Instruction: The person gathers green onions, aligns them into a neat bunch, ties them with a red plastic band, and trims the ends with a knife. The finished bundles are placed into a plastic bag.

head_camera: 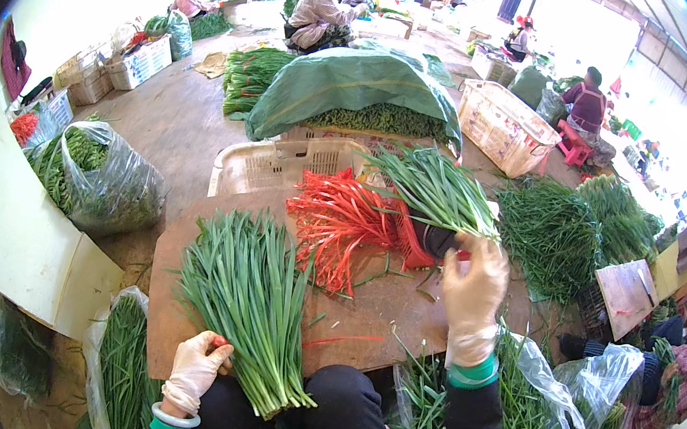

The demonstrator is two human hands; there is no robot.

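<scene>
A large bundle of long flat green leaves, apparently garlic chives [251,307], lies on the brown board [365,342], its pale stem ends over my lap. My left hand [197,368], in a pale glove, is beside the bundle's lower left; its thumb and fingertips meet around a small red thing, perhaps a tie end. At the board's right, my gloved right hand [475,286] is raised at the stem ends of a smaller chive bunch [436,188]; whether it grips them is unclear. Red plastic strips [342,221] spread from a red basket [412,240] between the bundles.
Beyond the board stand a beige crate [288,164] and greens under a green sheet [361,85]. Bags of greens stand left [118,176] and right [595,395]. More greens are heaped [544,236] at right. Several people sit around the hall, one at the right edge [682,380].
</scene>
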